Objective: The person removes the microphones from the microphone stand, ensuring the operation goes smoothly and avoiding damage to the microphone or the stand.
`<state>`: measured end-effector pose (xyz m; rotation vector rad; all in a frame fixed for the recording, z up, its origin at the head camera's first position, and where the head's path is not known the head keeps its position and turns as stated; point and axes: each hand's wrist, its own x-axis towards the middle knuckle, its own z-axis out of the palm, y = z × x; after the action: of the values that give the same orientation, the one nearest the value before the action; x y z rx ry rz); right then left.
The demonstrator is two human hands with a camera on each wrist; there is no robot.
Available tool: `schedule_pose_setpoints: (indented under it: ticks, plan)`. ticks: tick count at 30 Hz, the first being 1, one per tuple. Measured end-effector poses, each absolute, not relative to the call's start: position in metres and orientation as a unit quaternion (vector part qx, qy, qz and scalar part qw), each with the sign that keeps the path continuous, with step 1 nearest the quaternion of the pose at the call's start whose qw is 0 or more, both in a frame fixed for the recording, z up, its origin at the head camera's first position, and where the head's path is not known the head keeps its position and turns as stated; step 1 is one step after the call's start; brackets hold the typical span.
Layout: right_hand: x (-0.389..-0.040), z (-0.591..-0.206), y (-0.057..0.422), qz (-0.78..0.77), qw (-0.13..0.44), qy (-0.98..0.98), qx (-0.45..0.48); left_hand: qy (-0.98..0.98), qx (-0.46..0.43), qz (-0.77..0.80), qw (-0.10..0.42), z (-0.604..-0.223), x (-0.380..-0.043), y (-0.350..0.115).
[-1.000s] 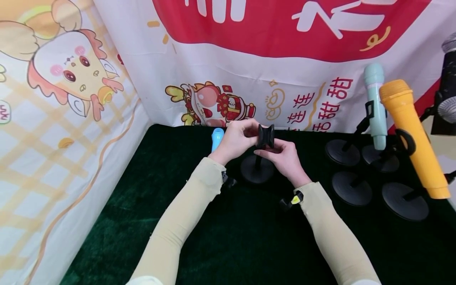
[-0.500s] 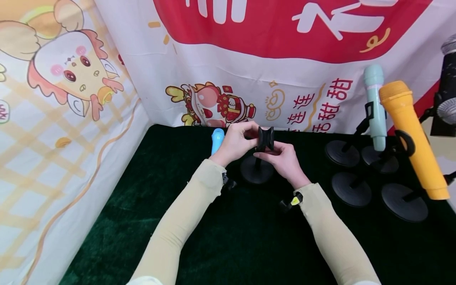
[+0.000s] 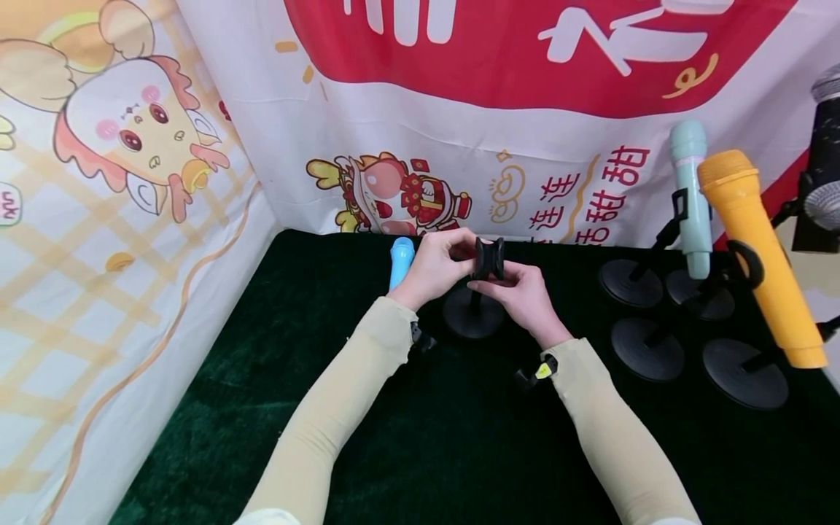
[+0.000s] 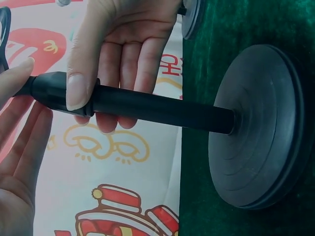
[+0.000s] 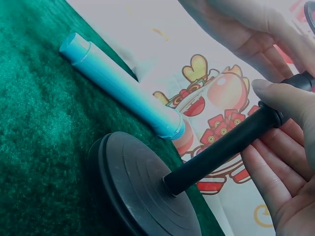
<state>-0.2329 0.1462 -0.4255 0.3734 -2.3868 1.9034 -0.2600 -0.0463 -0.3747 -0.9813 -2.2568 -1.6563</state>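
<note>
As the left hand (image 3: 435,264) pinches the black stand (image 4: 162,109) below its clip (image 3: 489,258), mid-frame, the right hand (image 3: 527,293) pinches its collar (image 4: 52,89). Apparently tightening, the pair next needs steady twisting.

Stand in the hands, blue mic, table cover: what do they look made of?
Black stand: probably satin plastic; concentric ridges on its base look moulded, though coated metal is possible. Blue microphone: likely glossy plastic, given its smooth, highlighted surface. Table cover: seemingly velvet, from its mottled, pile-like sheen.

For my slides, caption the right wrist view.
Left hand and right hand grip a black microphone stand near a blue microphone.
</note>
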Motion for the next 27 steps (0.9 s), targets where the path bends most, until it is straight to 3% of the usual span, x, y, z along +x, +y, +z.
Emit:
schedule_pose_setpoints:
  ticks: [20, 27]
  plan:
    - [-0.234, -0.427, 0.145, 0.625, 0.033, -0.770, 0.125, -0.750, -0.332, -0.560, 0.119, -0.385, -0.261, -0.044]
    - [-0.219, -0.404, 0.140, 0.621, 0.040, -0.773, 0.125, -0.752, -0.322, -0.560, 0.130, -0.388, -0.258, -0.041]
